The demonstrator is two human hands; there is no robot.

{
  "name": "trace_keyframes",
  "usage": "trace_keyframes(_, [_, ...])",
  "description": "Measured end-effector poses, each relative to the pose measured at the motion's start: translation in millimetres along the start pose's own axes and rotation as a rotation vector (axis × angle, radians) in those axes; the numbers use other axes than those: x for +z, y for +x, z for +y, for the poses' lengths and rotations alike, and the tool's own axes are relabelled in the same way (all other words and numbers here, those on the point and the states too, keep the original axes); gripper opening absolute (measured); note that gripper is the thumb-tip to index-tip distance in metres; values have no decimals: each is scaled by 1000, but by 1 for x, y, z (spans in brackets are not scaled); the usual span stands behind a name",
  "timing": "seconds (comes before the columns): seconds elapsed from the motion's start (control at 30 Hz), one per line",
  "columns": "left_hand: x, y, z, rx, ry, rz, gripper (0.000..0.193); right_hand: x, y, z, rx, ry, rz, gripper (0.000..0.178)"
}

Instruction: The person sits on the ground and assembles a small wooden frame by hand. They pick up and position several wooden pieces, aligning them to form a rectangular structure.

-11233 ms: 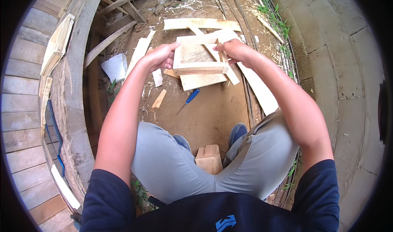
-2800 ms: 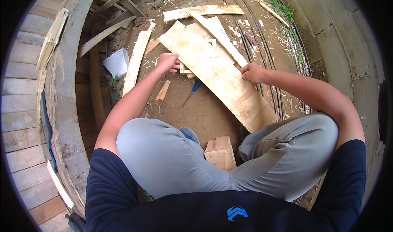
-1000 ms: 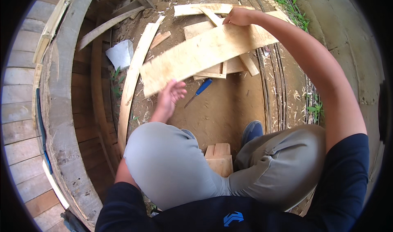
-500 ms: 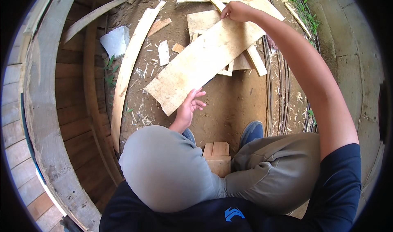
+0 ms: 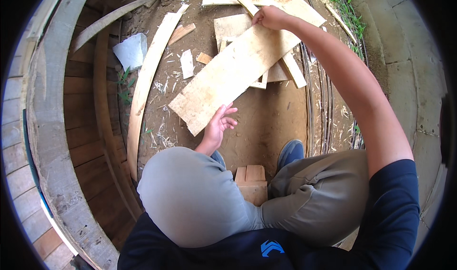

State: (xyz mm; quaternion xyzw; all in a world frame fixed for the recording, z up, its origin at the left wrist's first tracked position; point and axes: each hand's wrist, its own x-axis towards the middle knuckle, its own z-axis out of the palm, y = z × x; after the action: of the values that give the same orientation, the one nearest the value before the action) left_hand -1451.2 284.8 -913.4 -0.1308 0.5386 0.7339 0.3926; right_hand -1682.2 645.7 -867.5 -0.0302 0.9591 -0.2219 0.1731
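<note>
A wide, pale wooden board [image 5: 228, 67] slants from near left to far right in front of me. My right hand [image 5: 270, 18] reaches over it and is closed on its far edge, fingers pinching the wood. At the board's near edge is my left hand [image 5: 218, 127], its fingers spread apart and its thumb against or just beside the wood; exact contact is unclear. Beneath the board lie a small wooden frame [image 5: 259, 85], a narrow strip [image 5: 294, 70] and a squarish panel [image 5: 232, 24], all partly hidden by it.
A long curved plank [image 5: 152, 70] lies to the left, near a whitish block [image 5: 131, 51]. Small offcuts [image 5: 187, 64] and shavings litter the dirt. Between my feet stands a wooden block [image 5: 251, 184]. Thin rods [image 5: 307, 103] run along the right, beside a concrete edge [image 5: 402, 79].
The whole view has shifted slightly. Both hands and the board keep nearly the same positions relative to each other, with no clear change of grip.
</note>
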Motion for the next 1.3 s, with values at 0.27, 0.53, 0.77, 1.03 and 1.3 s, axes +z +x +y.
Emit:
trace_keyframes(0.27, [2, 0, 0, 35, -23, 37, 61, -3, -5, -3, -3, -13, -6, 40])
trace_keyframes(0.53, [-11, 12, 80, 536, 122, 407, 27, -73, -66, -23, 25, 75, -119, 40])
trace_keyframes(0.77, [36, 56, 214, 400, 270, 312, 23, -96, -181, -20, 164, 234, -420, 45])
trace_keyframes(1.03, [40, 133, 258, 126, 670, 100, 37, -4, -210, -35, 280, 593, -425, 46])
trace_keyframes(1.3, [51, 148, 210, 123, 958, 229, 36, 48, -225, -73, 390, 699, -463, 38])
